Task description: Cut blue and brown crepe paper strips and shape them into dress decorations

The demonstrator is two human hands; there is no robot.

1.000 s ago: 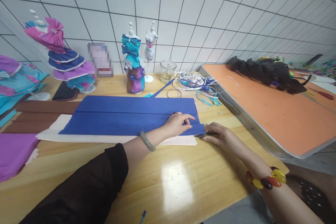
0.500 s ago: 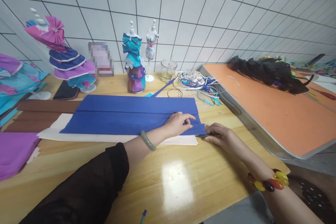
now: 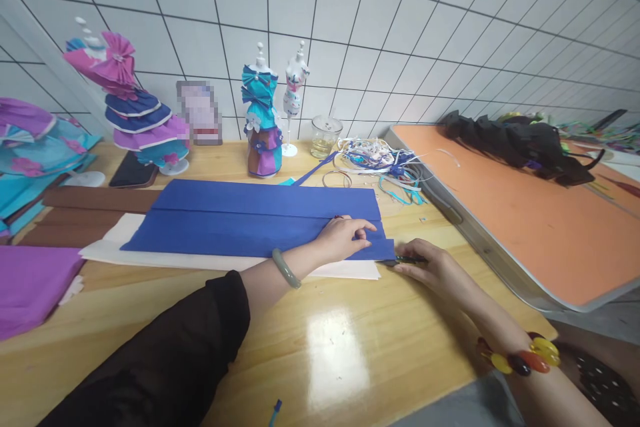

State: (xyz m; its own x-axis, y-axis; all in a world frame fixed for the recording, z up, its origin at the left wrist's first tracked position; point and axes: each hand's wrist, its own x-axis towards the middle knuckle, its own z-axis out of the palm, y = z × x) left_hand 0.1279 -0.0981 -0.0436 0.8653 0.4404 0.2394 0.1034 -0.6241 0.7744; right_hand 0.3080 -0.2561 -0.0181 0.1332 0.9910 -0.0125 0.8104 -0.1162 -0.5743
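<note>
A folded blue crepe-like sheet (image 3: 260, 200) lies across the table, its lower right corner jutting past the rest of the edge. Under it a pale cream sheet (image 3: 115, 245) shows along the near side. My left hand (image 3: 346, 238) rests on the blue sheet near its right end, index finger and thumb stretched out, other fingers curled, holding nothing. At the jutting corner, my right hand (image 3: 429, 265) grips a slim black tool (image 3: 411, 259) whose tip points left at the sheet's edge. Its exact kind is mostly hidden by my fingers.
Brown sheets (image 3: 100, 217) and a purple one (image 3: 35, 287) lie left. Dressed mini mannequins (image 3: 261, 120), a phone (image 3: 133, 169), a glass cup (image 3: 326, 137) and a heap of ribbon scraps (image 3: 373, 155) stand behind. An orange-topped surface with a raised rim (image 3: 480, 250) borders the right.
The whole view has shifted slightly, so things sit a little further right. My right hand and the black tool have drawn slightly away from the blue corner; my left hand stays on the sheet.
</note>
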